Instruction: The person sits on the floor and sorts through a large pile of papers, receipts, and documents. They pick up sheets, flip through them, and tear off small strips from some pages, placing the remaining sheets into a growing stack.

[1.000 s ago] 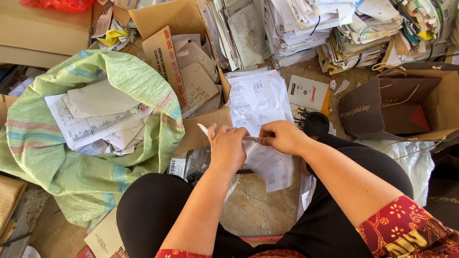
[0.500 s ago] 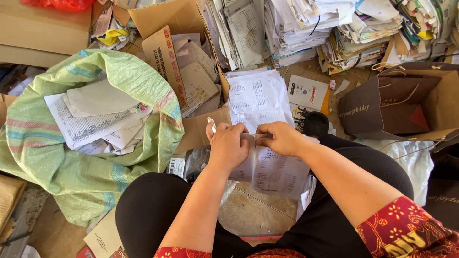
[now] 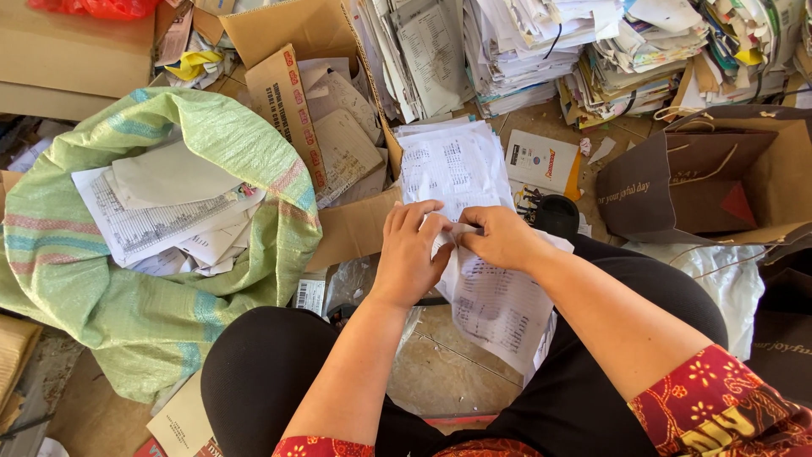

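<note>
White printed sheets [image 3: 495, 305] hang over the person's lap, pinched at the top edge by left hand [image 3: 412, 254] and right hand [image 3: 501, 237]. Left of them gapes a green woven sack [image 3: 161, 330] of papers; farther off, paper stacks [image 3: 541, 42].

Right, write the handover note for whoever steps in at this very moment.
Left hand: fingers pinching the top edge of a printed paper sheet.
Right hand: gripping the same edge, hands touching.
The sheet hangs between the knees; more sheets lie just beyond the hands.
Done: green woven sack on the left already holds loose papers.
Left: stacks of paper remain along the far side; brown paper bag lies open on the right.
</note>
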